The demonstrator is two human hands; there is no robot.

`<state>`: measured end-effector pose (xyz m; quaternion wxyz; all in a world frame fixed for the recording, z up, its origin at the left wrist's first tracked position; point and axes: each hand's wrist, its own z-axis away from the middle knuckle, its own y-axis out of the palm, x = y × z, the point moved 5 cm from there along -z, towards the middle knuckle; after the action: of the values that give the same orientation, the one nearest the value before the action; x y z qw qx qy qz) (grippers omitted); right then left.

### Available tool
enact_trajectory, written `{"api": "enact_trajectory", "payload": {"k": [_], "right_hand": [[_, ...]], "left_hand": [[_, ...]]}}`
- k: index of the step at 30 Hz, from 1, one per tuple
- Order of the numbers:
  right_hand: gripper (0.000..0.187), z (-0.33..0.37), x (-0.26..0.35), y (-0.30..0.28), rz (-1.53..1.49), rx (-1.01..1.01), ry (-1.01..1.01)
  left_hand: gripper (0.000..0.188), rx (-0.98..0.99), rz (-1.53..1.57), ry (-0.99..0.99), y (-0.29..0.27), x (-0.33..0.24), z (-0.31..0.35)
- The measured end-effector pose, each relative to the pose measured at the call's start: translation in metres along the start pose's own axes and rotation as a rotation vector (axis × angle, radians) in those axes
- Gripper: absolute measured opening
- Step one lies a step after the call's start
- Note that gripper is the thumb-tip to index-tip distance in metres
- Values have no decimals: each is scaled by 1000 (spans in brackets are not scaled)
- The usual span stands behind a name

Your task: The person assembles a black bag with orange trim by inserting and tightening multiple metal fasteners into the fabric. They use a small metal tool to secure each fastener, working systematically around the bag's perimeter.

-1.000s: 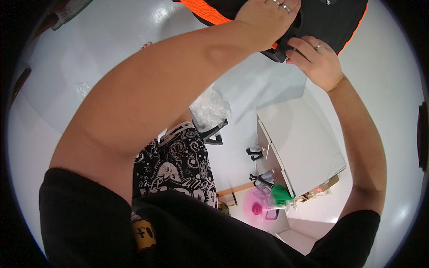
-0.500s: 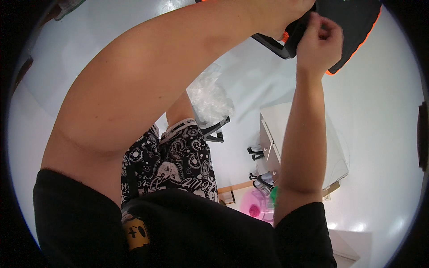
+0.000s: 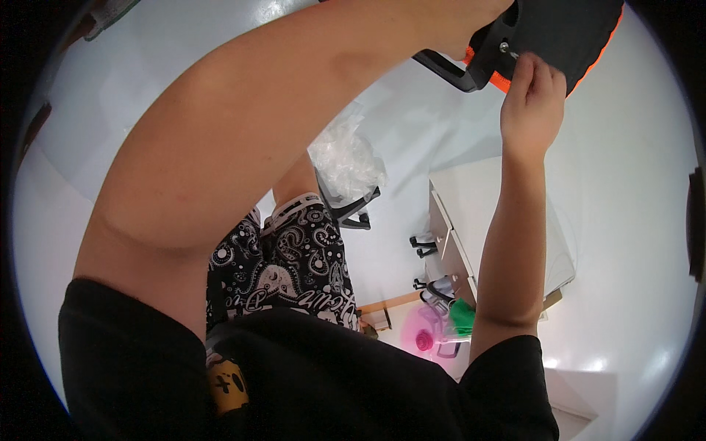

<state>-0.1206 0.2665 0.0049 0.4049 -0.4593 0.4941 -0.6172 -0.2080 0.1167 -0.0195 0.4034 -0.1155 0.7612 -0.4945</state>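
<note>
Tilting from upper right down to lower left, black fabric bag with orange zipper trim (image 3: 566, 37), just above right hand (image 3: 533, 99) pinching its zipper pull; left hand's grip hidden.

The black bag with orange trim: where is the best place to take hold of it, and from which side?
Probably the black strap loop sticking out at the left edge of the black bag. It hangs free, so a grip can come from below-left. The right hand already pinches the orange zipper edge.

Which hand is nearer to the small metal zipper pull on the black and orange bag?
Right. The right hand has its fingers at the zipper pull. The left hand is out of view; its forearm ends left of the bag.
</note>
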Motion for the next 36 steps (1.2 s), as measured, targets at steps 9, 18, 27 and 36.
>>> {"api": "enact_trajectory", "payload": {"k": [9, 18, 27, 36], "right_hand": [[22, 39, 7, 2, 110, 125, 241], [28, -6, -13, -17, 153, 395, -473], [57, -49, 9, -4, -145, 445, -1117], [83, -28, -11, 13, -491, 227, -650]], "left_hand": [[77, 33, -66, -44, 13, -14, -6], [83, 32, -173, 115, 8, 5, 8], [69, 87, -198, 110, -14, 11, 28], [65, -36, -238, 129, -3, 15, 27]]}}
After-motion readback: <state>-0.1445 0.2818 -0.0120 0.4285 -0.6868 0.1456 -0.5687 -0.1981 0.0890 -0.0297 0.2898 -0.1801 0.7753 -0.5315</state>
